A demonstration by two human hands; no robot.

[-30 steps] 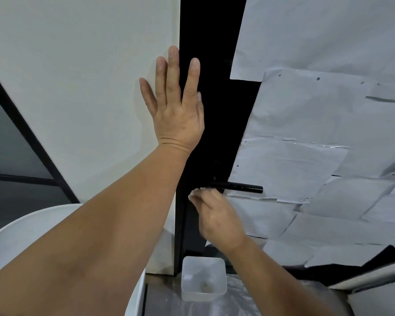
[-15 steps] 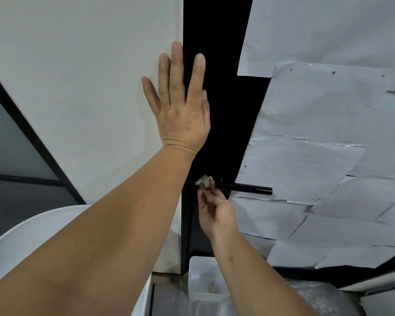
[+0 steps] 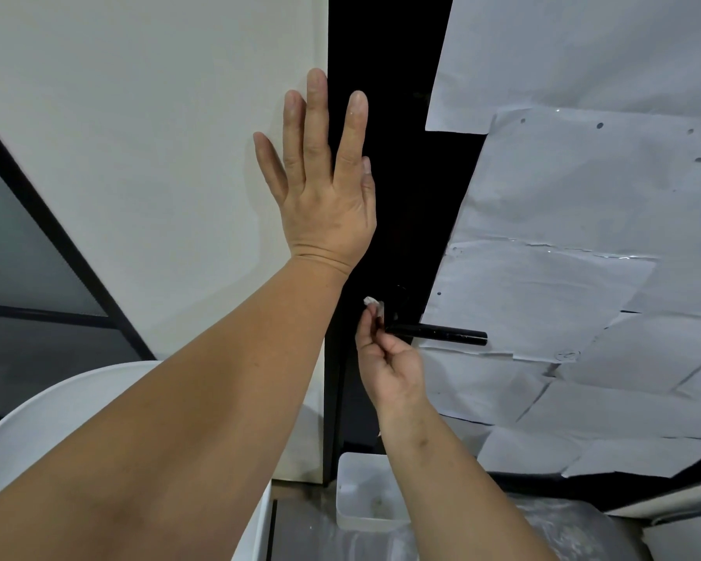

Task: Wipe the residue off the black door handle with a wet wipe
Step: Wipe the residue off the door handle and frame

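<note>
The black door handle point(image 3: 442, 334) is a thin horizontal bar sticking out to the right from the black door point(image 3: 397, 164). My right hand point(image 3: 389, 362) pinches a small crumpled white wet wipe point(image 3: 375, 304) between fingertips, held at the handle's left end where it meets the door. My left hand point(image 3: 324, 188) lies flat with fingers spread, palm pressed across the seam between the cream wall and the door, well above the handle.
White paper sheets point(image 3: 583, 236) cover the door's right side behind the handle. A small white plastic tub point(image 3: 361, 500) stands on the floor below. A white curved chair edge point(image 3: 57, 402) sits at lower left. A dark glass panel point(image 3: 25, 253) is at far left.
My right hand turned from palm-down beneath the handle to fingers-up, lifting the wipe to the handle's base. The left hand stayed flat on the wall.
</note>
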